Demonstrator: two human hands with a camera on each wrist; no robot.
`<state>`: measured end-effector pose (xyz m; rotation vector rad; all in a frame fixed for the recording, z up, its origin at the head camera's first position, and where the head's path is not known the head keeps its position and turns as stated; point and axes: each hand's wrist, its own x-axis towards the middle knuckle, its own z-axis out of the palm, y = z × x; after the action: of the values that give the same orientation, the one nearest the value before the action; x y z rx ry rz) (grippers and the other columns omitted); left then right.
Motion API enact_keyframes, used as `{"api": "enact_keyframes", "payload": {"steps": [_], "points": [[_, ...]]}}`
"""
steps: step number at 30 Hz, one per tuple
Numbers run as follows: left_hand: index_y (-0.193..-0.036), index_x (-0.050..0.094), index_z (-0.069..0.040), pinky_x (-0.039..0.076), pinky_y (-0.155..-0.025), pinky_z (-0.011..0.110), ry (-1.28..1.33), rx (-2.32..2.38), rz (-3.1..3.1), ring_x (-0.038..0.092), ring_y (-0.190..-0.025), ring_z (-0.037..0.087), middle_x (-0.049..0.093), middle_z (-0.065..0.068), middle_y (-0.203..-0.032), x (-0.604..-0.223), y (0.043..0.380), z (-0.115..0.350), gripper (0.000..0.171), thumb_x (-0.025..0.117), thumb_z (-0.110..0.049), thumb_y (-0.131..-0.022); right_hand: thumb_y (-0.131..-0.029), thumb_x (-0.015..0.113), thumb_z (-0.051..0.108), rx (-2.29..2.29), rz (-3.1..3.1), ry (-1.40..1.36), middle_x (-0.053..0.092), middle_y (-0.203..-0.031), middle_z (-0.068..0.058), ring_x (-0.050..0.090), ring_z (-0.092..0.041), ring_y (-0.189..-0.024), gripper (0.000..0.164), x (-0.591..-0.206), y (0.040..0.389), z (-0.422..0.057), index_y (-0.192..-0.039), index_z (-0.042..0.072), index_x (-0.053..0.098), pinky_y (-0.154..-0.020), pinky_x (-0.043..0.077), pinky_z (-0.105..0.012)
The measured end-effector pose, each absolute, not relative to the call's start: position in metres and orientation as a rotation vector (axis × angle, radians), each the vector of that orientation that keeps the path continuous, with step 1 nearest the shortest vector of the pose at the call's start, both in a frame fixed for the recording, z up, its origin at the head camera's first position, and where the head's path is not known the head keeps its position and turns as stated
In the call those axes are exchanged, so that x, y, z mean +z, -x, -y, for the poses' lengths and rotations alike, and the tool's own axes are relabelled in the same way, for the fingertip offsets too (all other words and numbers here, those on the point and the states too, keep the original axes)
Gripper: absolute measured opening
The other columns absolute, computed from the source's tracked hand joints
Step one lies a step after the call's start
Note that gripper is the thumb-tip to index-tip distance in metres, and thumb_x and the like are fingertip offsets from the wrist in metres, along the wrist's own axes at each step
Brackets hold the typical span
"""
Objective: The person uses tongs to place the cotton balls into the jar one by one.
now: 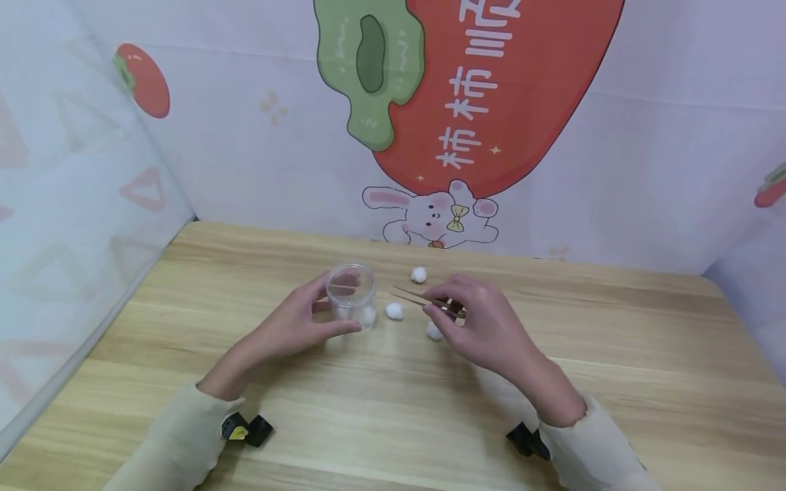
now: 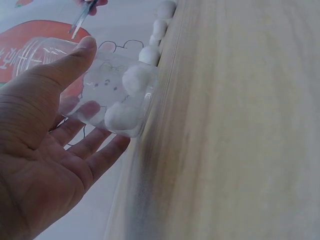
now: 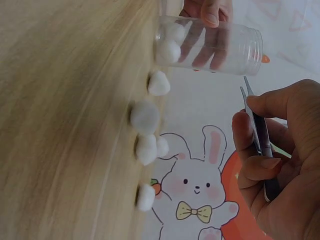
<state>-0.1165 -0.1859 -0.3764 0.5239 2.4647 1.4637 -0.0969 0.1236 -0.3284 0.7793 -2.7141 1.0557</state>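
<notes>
My left hand [image 1: 295,320] holds a clear plastic jar [image 1: 351,300] upright on the table, thumb on the near side and fingers around the back. Two white cotton balls [image 2: 122,116] show inside at its bottom in the left wrist view. Between the thumb and fingers of my right hand [image 1: 485,324] is a pair of metal tweezers [image 3: 261,132]. Their tips are apart, point toward the jar and have nothing between them. Loose cotton balls lie right of the jar: one beside it [image 1: 394,311], one farther back [image 1: 418,275], one partly under my right hand [image 1: 434,331].
The right wrist view shows several loose cotton balls [image 3: 145,116] in a row along the wooden table [image 1: 381,423]. Behind the table hangs a printed cloth [image 1: 645,170] with a rabbit and a big red fruit. Another pale cloth [image 1: 74,204] stands at the left edge.
</notes>
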Motion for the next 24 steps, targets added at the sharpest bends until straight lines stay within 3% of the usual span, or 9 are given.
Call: {"api": "enact_keyframes", "payload": {"steps": [24], "points": [[-0.149, 0.051, -0.029, 0.051, -0.121, 0.047, -0.528, 1.459, -2.455, 0.058, -0.143, 0.023, 0.059, -0.002, -0.151, -0.373, 0.113, 0.187, 0.073, 0.089, -0.034, -0.087, -0.090, 0.082, 0.007, 0.907, 2.837, -0.636, 0.073, -0.085, 0.007, 0.060, 0.002, -0.073, 0.011, -0.352, 0.074, -0.162, -0.098, 0.014, 0.082, -0.065, 0.057, -0.019]]}}
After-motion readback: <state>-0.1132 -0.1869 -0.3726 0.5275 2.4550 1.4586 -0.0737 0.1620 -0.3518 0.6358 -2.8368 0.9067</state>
